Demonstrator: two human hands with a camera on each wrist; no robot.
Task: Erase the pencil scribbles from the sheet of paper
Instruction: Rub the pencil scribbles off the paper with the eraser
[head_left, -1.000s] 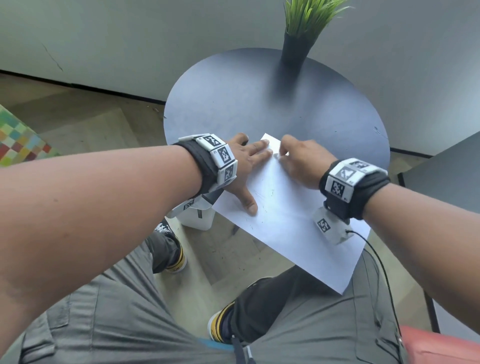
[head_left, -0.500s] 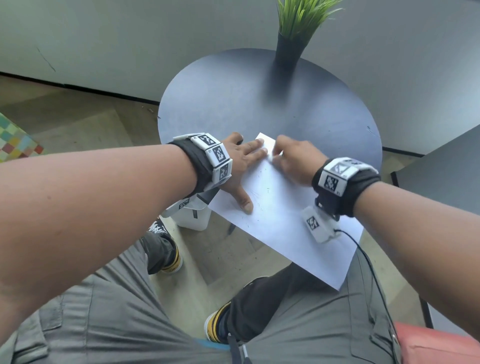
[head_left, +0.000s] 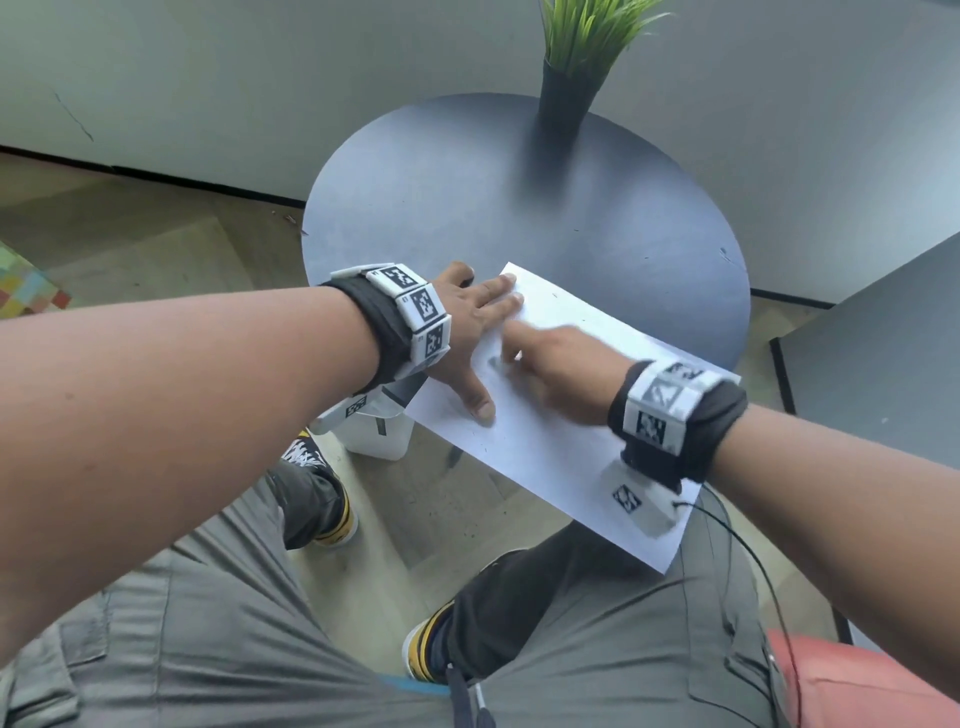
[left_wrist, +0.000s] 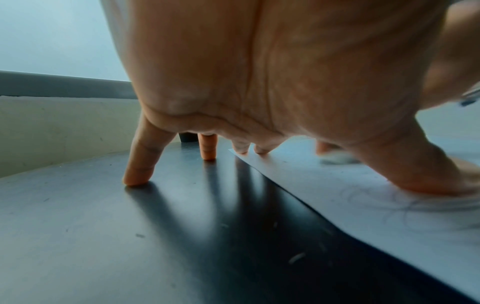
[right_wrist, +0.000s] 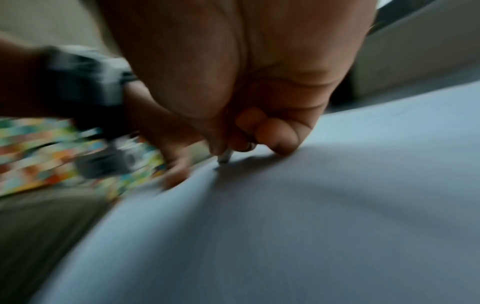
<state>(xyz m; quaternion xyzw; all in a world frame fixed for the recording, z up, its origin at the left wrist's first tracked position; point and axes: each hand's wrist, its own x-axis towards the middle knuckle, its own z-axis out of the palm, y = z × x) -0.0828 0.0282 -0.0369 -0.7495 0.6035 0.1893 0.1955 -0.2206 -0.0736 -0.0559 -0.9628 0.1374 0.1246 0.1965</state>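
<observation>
A white sheet of paper (head_left: 571, 457) lies on the round dark table (head_left: 467, 208), its near corner hanging over the edge. My left hand (head_left: 483, 332) presses flat on the sheet's left edge, fingers spread, thumb on the paper. Faint pencil scribbles (left_wrist: 415, 207) show beside that thumb. My right hand (head_left: 545, 364), blurred by motion, pinches a small white eraser (right_wrist: 224, 157) whose tip touches the paper (right_wrist: 311, 205) between my left thumb and fingers. From the left wrist the eraser (left_wrist: 337, 159) is a white blur on the paper (left_wrist: 337, 185).
A potted green plant (head_left: 566, 78) stands at the table's far edge. A white bin (head_left: 379, 436) sits on the floor under the table's left side. A grey surface (head_left: 883, 364) is at the right, a red seat (head_left: 857, 686) at the lower right.
My right hand has slid with the eraser from the sheet's far corner toward me, to the spot beside my left thumb. My left hand stays pressed on the paper.
</observation>
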